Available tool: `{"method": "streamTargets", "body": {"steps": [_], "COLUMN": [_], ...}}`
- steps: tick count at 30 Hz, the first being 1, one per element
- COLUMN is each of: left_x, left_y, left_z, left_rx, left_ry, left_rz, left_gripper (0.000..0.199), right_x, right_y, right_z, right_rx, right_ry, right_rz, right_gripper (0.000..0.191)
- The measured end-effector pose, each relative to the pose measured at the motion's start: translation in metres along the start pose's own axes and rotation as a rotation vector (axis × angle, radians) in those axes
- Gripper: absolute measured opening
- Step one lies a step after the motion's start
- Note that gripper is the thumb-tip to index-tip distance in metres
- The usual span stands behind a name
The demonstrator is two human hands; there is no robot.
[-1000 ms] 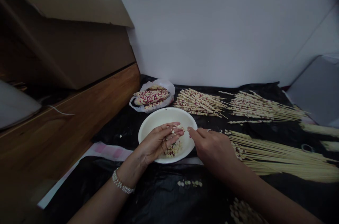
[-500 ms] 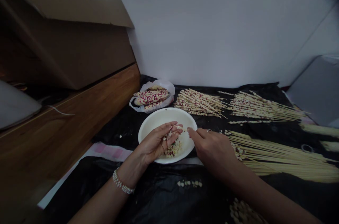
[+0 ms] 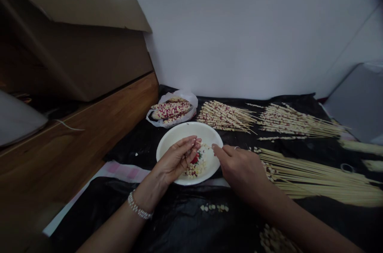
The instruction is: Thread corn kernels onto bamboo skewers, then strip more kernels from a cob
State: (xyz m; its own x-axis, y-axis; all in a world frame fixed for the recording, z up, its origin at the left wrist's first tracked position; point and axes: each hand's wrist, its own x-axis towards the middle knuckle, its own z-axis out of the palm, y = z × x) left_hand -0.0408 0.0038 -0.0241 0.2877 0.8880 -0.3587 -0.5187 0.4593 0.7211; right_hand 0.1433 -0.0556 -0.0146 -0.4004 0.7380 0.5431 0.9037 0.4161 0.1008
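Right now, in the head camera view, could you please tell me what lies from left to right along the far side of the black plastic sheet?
White plastic bag, red-speckled pale corn cobs, bundle of thin wooden skewers threaded with corn kernels, wider bundle of corn-threaded wooden skewers.

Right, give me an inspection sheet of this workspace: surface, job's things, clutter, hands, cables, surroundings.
Surface: black plastic sheet, with a pink checked strip along its edge.
Job's things: white plate holding corn kernels; speckled corn cobs in a plastic bag; bundles of kernel-threaded skewers; mostly bare skewers.
Clutter: loose kernels on the sheet.
Hands: left hand pinched over the plate, any hold unclear; right hand open beside the rim.
Cables: thin white wire at left.
Surroundings: wooden board, cardboard box, white wall.
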Motion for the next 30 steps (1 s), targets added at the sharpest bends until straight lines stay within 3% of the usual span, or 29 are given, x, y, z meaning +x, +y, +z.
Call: {"method": "streamTargets", "body": {"steps": [19,25,30], "left_x": [0.0002,0.0009,0.0], "left_y": [-0.0003,-0.0021,-0.0023], "left_z": [-0.0015,-0.0021,-0.0007], "left_rx": [0.001,-0.041,-0.025], "left_ry": [-0.05,-0.026,-0.013], "left_rz": [-0.02,-0.031,-0.031], "left_gripper": [0.015,0.016,0.017], "right_x": [-0.0013,0.0,-0.001], "right_y": [-0.0001,-0.0014,-0.0022], "right_z": [0.0033,0.001,0.0024], "right_rx": [-0.007,-0.006,-0.02], "right_ry": [0.025,-0.045,-0.02], "right_rz": [-0.001,0.006,-0.016], "right_gripper": [0.029,0.029,0.03]}}
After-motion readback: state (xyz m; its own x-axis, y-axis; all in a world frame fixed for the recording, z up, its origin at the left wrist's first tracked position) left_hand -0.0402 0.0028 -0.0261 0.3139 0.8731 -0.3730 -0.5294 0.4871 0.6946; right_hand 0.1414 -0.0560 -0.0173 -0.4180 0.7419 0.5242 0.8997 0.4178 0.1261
